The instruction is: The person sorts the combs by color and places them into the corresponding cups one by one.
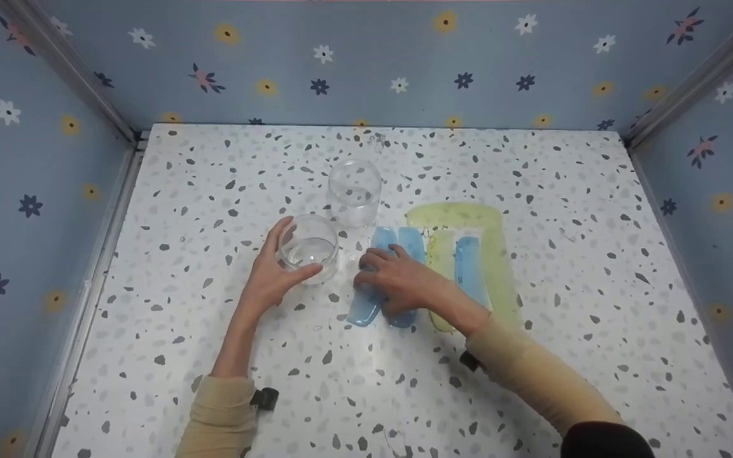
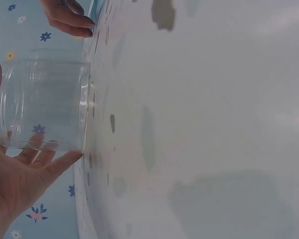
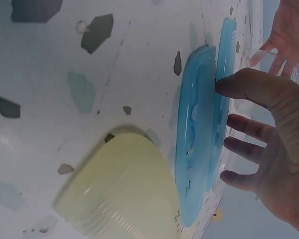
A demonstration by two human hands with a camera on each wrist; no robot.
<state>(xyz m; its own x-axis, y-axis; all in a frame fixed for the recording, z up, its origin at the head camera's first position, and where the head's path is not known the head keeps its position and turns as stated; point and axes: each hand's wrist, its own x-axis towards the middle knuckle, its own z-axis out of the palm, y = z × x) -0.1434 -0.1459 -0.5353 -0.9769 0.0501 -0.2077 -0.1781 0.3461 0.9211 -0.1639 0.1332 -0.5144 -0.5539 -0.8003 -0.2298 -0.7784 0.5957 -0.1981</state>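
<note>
In the head view, the left hand [image 1: 269, 277] grasps a clear jar [image 1: 308, 245] left of centre, while the right hand [image 1: 398, 280] bends over the leftmost blue comb [image 1: 365, 308] mid-frame. The left wrist view shows that grasp at the left edge; in the right wrist view, right of centre, whether the right hand pinches the comb I cannot tell.

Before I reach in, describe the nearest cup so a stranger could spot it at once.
On the speckled white table, look just left of the blue combs for a clear cup. The left hand is curled around it, while the other cup, farther back and slightly right, has no hand on it.
</note>
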